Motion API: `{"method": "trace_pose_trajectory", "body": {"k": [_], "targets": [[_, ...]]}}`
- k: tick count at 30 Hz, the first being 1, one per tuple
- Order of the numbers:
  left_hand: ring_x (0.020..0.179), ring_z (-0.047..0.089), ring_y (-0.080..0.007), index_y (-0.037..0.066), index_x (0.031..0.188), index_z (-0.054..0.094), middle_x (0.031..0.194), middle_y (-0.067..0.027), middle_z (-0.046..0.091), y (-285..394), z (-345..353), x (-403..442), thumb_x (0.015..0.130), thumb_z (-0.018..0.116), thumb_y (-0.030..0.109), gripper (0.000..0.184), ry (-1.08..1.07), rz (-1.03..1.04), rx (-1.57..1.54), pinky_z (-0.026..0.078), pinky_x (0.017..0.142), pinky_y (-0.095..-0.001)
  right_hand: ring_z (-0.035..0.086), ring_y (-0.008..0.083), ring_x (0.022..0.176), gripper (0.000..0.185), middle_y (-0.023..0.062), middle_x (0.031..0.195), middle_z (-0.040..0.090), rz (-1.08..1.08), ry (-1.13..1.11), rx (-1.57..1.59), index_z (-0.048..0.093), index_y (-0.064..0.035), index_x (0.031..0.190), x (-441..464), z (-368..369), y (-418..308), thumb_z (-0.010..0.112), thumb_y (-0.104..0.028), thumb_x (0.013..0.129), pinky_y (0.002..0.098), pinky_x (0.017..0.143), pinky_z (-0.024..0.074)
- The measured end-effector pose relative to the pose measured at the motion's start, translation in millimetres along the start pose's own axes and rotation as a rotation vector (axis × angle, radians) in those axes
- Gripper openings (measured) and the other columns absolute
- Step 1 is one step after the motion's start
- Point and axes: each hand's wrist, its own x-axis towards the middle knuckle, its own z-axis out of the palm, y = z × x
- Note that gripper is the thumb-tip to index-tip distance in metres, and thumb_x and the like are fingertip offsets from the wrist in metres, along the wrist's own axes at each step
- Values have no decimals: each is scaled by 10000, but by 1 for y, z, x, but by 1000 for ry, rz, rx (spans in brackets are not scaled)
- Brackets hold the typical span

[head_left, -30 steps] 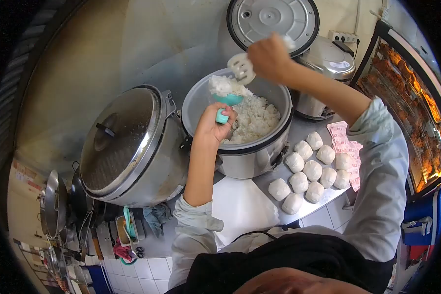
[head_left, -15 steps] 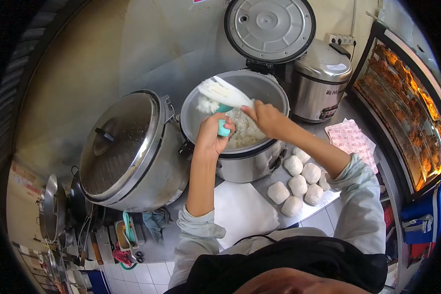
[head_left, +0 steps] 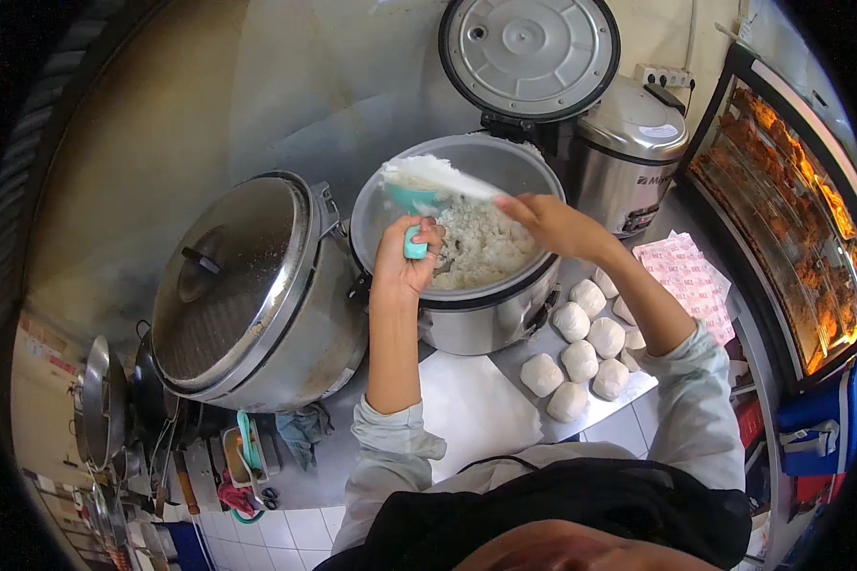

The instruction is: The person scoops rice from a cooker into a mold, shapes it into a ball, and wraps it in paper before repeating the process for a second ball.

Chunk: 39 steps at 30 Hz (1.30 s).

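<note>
My left hand [head_left: 407, 257] is wrapped round the handle of a teal scoop [head_left: 412, 200], held over the open rice cooker [head_left: 533, 171]. White rice fills the scoop's bowl. In my right hand [head_left: 564, 226] is a white rice paddle [head_left: 462, 183], its blade slightly blurred and lying across the top of the scoop, with rice at its tip. Below both hands, loose cooked rice [head_left: 490, 249] lies in the cooker's pot. Beside my right forearm, several white paper-wrapped rounds [head_left: 579, 362] sit on the steel counter; their contents are hidden.
A large lidded pot [head_left: 233, 285] stands left of the cooker, whose raised lid [head_left: 533, 57] leans back. Behind at right is a second rice cooker [head_left: 628, 143]. White paper sheets [head_left: 471, 404] lie in front, printed pink paper [head_left: 686, 281] at right, beside a lit glass display case [head_left: 781, 209].
The scoop has dropped lower and tipped more level, with my left hand turned. The paddle has swung flatter across it, and my right hand has shifted slightly right.
</note>
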Motion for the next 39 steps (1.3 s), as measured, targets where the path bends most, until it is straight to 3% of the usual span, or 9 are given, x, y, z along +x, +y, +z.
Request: {"method": "trace_pose_trajectory", "body": {"k": [8,17,28,31,32,33,35,36,39], "targets": [[630,418,-105,-90,836,388,771,-115,416,-4,5,-22,805,459,-30,98,27,-67,43,383,361,-153,579,459,717,634,276,678,569,0,312,-214,487,91,840,10,35,8,349,-522,918,490,658,465],[546,402,-81,-72,736,446,662,-75,408,10,1,-28,823,479,-1,117,-71,-165,152,333,322,-138,569,416,725,388,233,678,554,-206,145,-354,553,-72,1044,64,5,55,286,-347,979,467,669,463],[542,393,-59,14,929,426,790,-49,460,-2,16,-32,852,494,28,103,-50,5,647,268,318,-145,583,436,783,647,256,767,600,-218,219,-289,567,66,893,80,-5,13,313,-528,922,479,725,455],[532,381,-53,13,919,423,808,-47,464,0,12,-27,868,479,30,78,-129,-14,528,272,321,-146,589,435,787,639,260,778,602,25,170,-413,570,73,931,101,-12,20,287,-500,939,484,715,462],[532,381,-53,13,919,423,808,-47,464,2,9,-26,868,479,30,78,-127,-6,533,272,321,-146,595,425,786,648,273,783,596,-352,210,-557,578,83,919,118,-7,57,297,-500,938,482,703,458],[534,382,-55,11,924,418,809,-45,459,4,6,-24,877,469,37,74,-167,-4,448,279,325,-148,595,425,786,648,273,783,596,-361,217,-555,578,83,919,116,-7,51,297,-500,938,482,703,458],[536,382,-57,9,929,413,811,-43,455,8,-1,-18,887,459,43,71,-221,5,361,286,330,-149,592,425,779,631,284,776,587,-67,188,-80,560,91,950,91,-6,31,312,-489,940,474,675,453],[538,383,-59,5,930,406,805,-42,447,9,-5,-16,894,449,51,73,-239,15,299,296,337,-152,582,436,760,635,279,762,586,-247,283,-121,530,94,976,74,1,25,336,-509,929,466,666,443],[542,385,-66,-7,926,392,790,-46,430,12,-13,-7,902,436,61,84,-284,-32,132,314,346,-160,577,447,725,599,281,731,579,-91,276,-43,508,88,932,40,25,12,343,-487,935,470,637,456]]}}
